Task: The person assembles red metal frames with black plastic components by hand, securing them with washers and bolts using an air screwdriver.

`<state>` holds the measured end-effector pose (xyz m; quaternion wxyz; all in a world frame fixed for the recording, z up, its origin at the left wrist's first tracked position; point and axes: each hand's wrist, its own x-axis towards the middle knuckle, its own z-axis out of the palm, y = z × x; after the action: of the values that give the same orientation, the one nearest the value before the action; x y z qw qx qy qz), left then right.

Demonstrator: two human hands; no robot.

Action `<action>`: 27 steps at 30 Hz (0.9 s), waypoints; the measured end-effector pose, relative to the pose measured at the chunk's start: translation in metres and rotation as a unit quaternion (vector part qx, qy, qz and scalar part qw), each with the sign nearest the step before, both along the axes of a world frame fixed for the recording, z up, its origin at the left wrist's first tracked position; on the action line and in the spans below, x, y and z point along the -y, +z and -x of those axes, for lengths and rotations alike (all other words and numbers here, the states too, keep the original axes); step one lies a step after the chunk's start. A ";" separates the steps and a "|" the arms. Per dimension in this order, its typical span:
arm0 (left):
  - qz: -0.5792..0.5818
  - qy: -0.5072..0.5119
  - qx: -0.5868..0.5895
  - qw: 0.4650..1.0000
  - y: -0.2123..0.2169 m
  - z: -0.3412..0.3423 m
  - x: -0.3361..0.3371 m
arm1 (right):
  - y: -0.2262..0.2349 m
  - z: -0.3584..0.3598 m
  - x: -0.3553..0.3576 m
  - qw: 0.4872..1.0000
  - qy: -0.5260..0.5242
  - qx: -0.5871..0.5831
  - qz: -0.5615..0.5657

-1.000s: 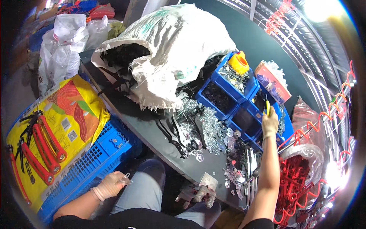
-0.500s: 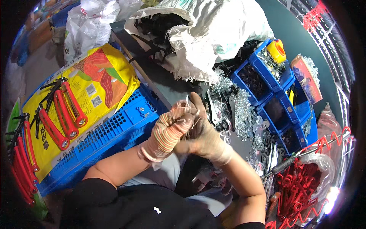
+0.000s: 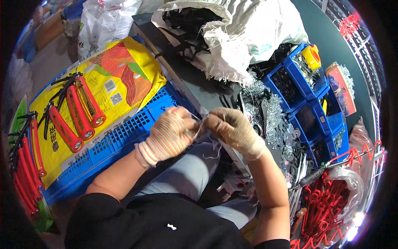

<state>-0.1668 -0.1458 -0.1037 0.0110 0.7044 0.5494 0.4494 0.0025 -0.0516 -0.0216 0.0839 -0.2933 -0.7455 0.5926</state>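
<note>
Both hands wear pale striped work gloves and meet in front of my lap. Thin, pale, whitish strands (image 3: 202, 123) stretch between the fingers; their exact kind is too fine and blurred to make out. My left hand (image 3: 170, 132) is closed with its fingertips pinched on one end. My right hand (image 3: 235, 128) pinches the other side, fingers curled toward the left. Loose thread ends hang below the fingertips. To the left, several red grease-gun-like tubes with black levers (image 3: 77, 110) lie on a yellow printed sack (image 3: 120, 74) over a blue plastic crate (image 3: 124, 137).
A white woven sack (image 3: 265, 29) with black parts lies open on the dark bench (image 3: 199, 70). Blue bins (image 3: 304, 118) of small parts stand right of a pile of small clear and metal pieces (image 3: 275, 118). Red parts (image 3: 325, 203) fill a clear bag lower right.
My hands have drawn apart from an overlapped grip, the left moving left and the right moving right. Pale strands now show between them. The whole view has shifted slightly.
</note>
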 end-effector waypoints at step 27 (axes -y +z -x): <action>0.094 -0.220 0.528 0.815 -0.010 -0.036 0.001 | -0.028 -0.002 0.040 0.960 -0.148 -0.117 -0.207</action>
<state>-0.1307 -0.1467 -0.1142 0.4646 0.4564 0.3288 0.6840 0.0042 -0.0913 -0.0493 0.3163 -0.3056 -0.7847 0.4367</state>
